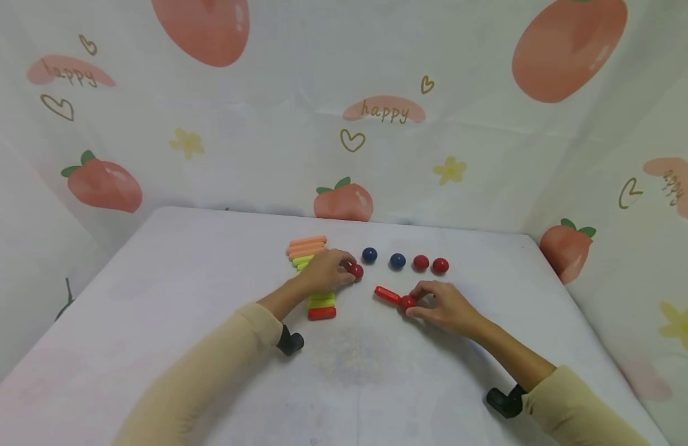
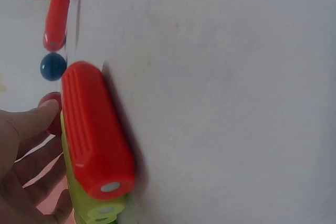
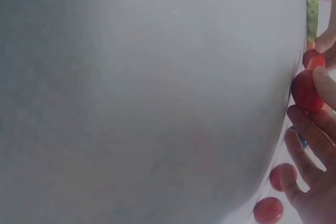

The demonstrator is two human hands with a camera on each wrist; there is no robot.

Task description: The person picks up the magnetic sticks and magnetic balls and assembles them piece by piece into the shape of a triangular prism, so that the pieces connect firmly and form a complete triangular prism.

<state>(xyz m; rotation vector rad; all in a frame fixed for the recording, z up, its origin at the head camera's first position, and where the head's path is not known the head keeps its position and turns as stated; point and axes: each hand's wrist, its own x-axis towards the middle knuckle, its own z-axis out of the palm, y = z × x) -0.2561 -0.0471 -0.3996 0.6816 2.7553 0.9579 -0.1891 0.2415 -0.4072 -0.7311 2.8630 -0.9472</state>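
In the head view my left hand (image 1: 328, 271) pinches a red ball (image 1: 356, 271) between thumb and fingers, just right of the column of coloured sticks. My right hand (image 1: 445, 307) grips another red ball (image 1: 407, 302), which touches the lower right end of a red stick (image 1: 387, 295) lying aslant. The left wrist view has the left thumb and fingers round the ball (image 2: 54, 124), partly behind a red stick (image 2: 97, 129). From the right wrist, the held ball (image 3: 306, 91) shows between thumb and fingers.
Behind the hands lie two blue balls (image 1: 369, 255) and two red balls (image 1: 420, 263) in a row. Orange sticks (image 1: 307, 245), yellow-green sticks (image 1: 321, 301) and a red stick (image 1: 322, 313) form a column, its middle hidden by the left hand. A printed cloth (image 1: 265, 155) hangs behind the table.
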